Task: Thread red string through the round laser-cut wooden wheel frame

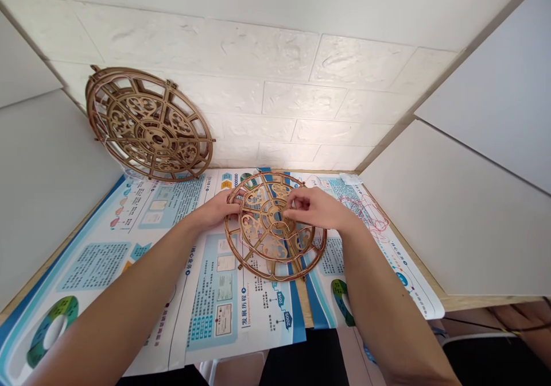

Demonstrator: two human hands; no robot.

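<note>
A flat round wooden fretwork wheel (275, 248) lies on printed posters in the middle of the table. My left hand (219, 209) grips its left rim, fingers curled over the edge. My right hand (316, 209) hovers over the wheel's hub, thumb and fingers pinched together at the centre; whether a small piece is between them I cannot tell. A second, thicker wooden wheel (148, 123) leans upright against the back wall at the far left.
Blue and white printed posters (215, 294) cover the table and hang over its front edge. Red thread or rubber bands (370, 211) lie at the back right. White panels close in both sides. A cable (495, 328) runs at the lower right.
</note>
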